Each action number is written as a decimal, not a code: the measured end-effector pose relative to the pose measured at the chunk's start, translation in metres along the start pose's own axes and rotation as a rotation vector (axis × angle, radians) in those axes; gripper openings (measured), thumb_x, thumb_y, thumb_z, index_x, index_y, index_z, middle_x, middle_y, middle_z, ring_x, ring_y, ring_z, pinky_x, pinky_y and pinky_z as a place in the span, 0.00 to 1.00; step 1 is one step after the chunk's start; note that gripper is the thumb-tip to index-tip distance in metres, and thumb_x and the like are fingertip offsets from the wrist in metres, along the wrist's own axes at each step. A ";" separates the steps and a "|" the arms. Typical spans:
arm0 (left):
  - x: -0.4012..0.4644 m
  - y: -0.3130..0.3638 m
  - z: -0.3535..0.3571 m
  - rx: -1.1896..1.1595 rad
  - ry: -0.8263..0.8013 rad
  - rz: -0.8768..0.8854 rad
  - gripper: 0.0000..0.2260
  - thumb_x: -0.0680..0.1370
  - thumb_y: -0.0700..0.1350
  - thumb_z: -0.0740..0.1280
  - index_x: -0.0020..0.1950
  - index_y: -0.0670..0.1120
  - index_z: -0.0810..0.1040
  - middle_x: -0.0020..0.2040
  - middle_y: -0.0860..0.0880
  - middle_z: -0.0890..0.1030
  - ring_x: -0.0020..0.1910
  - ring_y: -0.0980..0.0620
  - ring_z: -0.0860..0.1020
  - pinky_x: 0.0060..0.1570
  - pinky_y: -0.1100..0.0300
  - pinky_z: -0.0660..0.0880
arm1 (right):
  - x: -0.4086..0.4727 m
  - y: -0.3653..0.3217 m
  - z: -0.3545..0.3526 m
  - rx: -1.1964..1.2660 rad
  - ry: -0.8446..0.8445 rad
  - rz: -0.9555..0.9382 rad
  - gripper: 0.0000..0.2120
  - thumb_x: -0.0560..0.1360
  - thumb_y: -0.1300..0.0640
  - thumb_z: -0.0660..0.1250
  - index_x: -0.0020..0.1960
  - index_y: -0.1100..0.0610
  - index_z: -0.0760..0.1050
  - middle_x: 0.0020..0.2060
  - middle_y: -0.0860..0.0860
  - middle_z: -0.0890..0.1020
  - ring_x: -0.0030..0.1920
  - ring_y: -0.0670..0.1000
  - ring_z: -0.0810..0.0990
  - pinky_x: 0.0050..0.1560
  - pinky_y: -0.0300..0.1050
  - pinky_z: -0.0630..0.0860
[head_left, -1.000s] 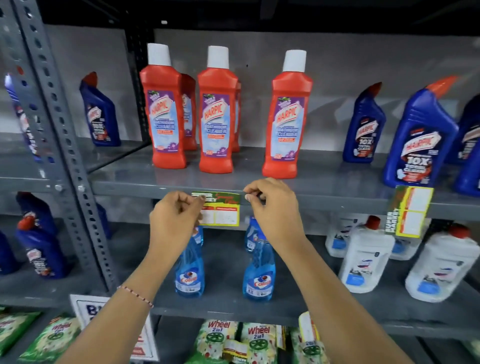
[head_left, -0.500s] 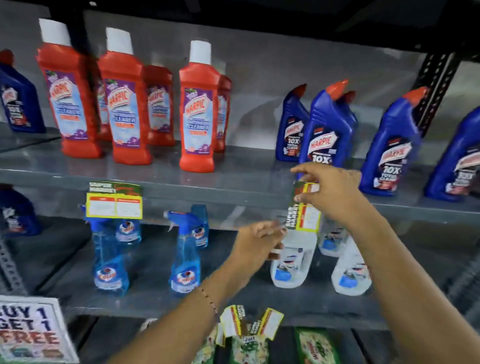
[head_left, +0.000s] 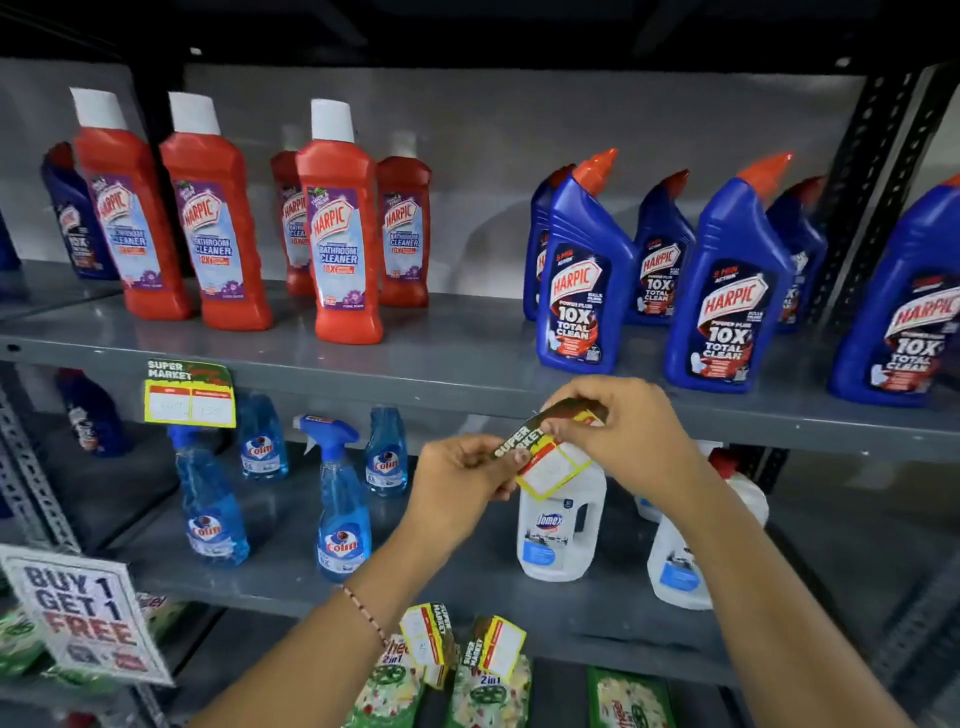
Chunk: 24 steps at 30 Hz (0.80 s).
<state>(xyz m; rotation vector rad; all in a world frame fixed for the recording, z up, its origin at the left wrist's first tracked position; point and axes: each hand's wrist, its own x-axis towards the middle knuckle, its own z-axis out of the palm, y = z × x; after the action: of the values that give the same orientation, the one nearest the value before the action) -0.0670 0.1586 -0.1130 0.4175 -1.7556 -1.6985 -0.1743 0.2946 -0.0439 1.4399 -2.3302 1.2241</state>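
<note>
Pinching the tilted SUPER MARKET tag (head_left: 550, 465), left grip (head_left: 462, 470) low, right grip (head_left: 628, 436) high, right at the shelf edge (head_left: 363, 379); Harpic 10X TOTAL CLEAN bottles (head_left: 579, 291) above, Domex (head_left: 550, 525) behind.

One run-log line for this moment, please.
left grip: pinches Super Market price tag, lower left end | right grip: pinches its upper end | pose: tilted, in front of Domex bottle

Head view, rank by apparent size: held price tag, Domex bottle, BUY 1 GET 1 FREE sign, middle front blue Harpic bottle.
1. middle front blue Harpic bottle
2. BUY 1 GET 1 FREE sign
3. Domex bottle and held price tag: look alike, and the tag is nearer the camera, so unranked.
</note>
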 end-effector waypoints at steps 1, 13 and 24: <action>-0.001 0.003 0.005 0.028 0.013 0.029 0.02 0.74 0.37 0.72 0.43 0.39 0.84 0.28 0.48 0.81 0.25 0.55 0.74 0.31 0.63 0.76 | -0.009 0.008 -0.004 0.052 0.040 0.013 0.07 0.69 0.58 0.76 0.44 0.48 0.83 0.38 0.39 0.85 0.41 0.39 0.82 0.42 0.31 0.75; 0.009 0.036 0.135 0.373 -0.054 0.194 0.09 0.75 0.46 0.72 0.41 0.40 0.83 0.30 0.44 0.84 0.23 0.57 0.78 0.27 0.68 0.76 | -0.063 0.101 -0.080 0.298 0.463 0.273 0.05 0.71 0.58 0.76 0.44 0.49 0.84 0.39 0.46 0.87 0.40 0.45 0.85 0.39 0.36 0.80; 0.016 0.039 0.160 0.496 0.033 0.216 0.12 0.75 0.47 0.72 0.39 0.40 0.81 0.31 0.45 0.85 0.25 0.53 0.83 0.32 0.57 0.82 | -0.059 0.113 -0.082 0.208 0.550 0.290 0.03 0.72 0.56 0.75 0.44 0.50 0.82 0.34 0.40 0.83 0.37 0.37 0.82 0.34 0.27 0.76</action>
<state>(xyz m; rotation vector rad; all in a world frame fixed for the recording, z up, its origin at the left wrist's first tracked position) -0.1732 0.2747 -0.0633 0.4454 -2.1085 -1.0933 -0.2558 0.4164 -0.0830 0.6824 -2.1068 1.7164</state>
